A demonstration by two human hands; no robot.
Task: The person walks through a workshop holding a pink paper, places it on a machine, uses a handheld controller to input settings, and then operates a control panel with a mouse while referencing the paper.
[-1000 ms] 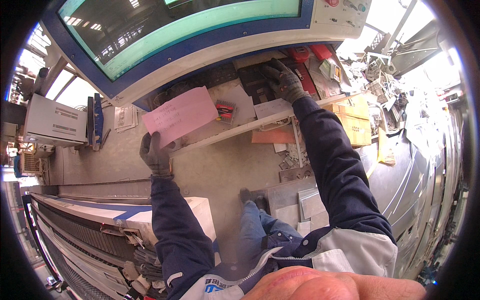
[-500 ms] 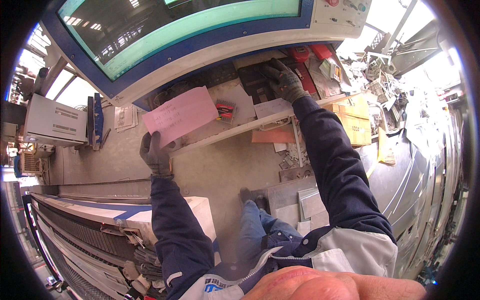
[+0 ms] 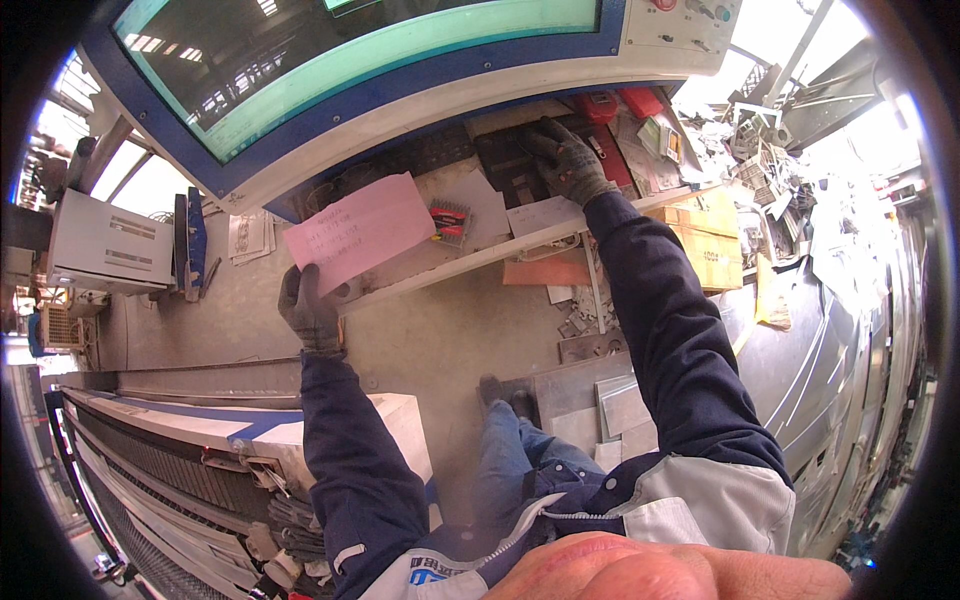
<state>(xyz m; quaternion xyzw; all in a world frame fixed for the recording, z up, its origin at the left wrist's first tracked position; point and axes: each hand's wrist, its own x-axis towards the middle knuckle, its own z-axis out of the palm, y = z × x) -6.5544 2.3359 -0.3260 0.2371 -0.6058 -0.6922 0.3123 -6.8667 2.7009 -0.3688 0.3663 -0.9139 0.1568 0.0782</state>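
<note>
In my left hand (image 3: 310,308), in a dark grey glove, is a pink sheet of paper (image 3: 365,232) with handwriting, pinched by its lower left corner. My right hand (image 3: 572,165), gloved as well, reaches to a black flat object (image 3: 512,165) on the shelf (image 3: 480,248) beneath the big screen. Its fingers are stretched out over that object, and the fingertips are hard to see against the dark surface. Between my hands a small set of red-and-black tools or bits (image 3: 450,222) lies on a white sheet (image 3: 484,205). Another white paper (image 3: 545,216) lies by my right wrist.
A machine with a large screen (image 3: 390,75) and a knob panel (image 3: 685,25) stands ahead. Red cases (image 3: 640,102) sit at the shelf's right end. To the right are a cardboard box (image 3: 705,240), a broom (image 3: 770,295) and metal scrap (image 3: 765,165). A white-and-blue machine (image 3: 370,425) stands at lower left.
Almost nothing differs. Both hands stay in place, and the pink sheet is held in nearly the same position.
</note>
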